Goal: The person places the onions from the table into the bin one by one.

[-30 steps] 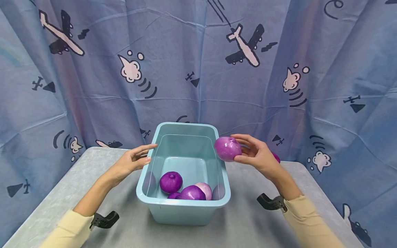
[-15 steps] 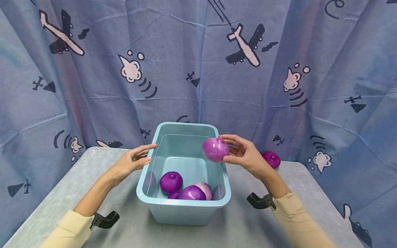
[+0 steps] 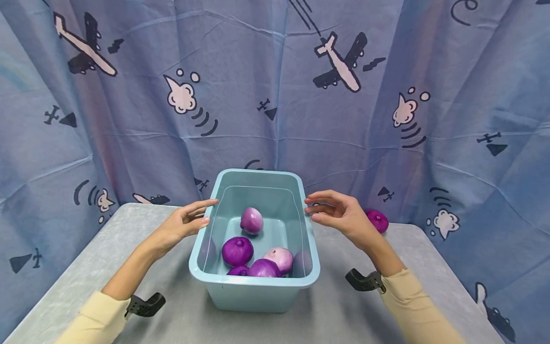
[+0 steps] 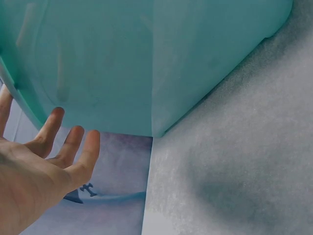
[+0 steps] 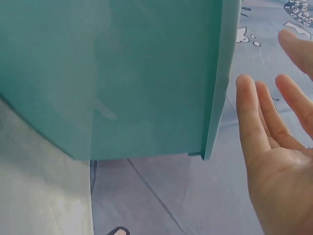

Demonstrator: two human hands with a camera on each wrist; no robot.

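A light-blue plastic bin (image 3: 253, 296) stands on the grey table, its side wall (image 4: 98, 63) filling much of the left wrist view. Toward its far end is a glossy light-purple onion (image 3: 251, 220); whether it rests on the bottom I cannot tell. Near the front wall lie a dark purple onion (image 3: 237, 252), a pale pinkish onion (image 3: 279, 259) and other purple onions (image 3: 265, 268), partly hidden by the rim. My left hand (image 3: 185, 223) is at the left rim, fingers loosely bent. Beside the right rim, my right hand (image 3: 339, 215) holds nothing, its fingers apart from the bin wall (image 5: 156, 78).
Behind my right wrist, another purple onion (image 3: 377, 221) lies near the table's back edge. A blue curtain (image 3: 275, 95) with airplane prints hangs just behind the grey table (image 3: 154, 272). Each wrist wears a black strap mount (image 3: 365, 281).
My right hand carried the light-purple onion left over the bin and let it go. The onion is now inside, and the hand is just outside the right rim. My left hand stayed put.
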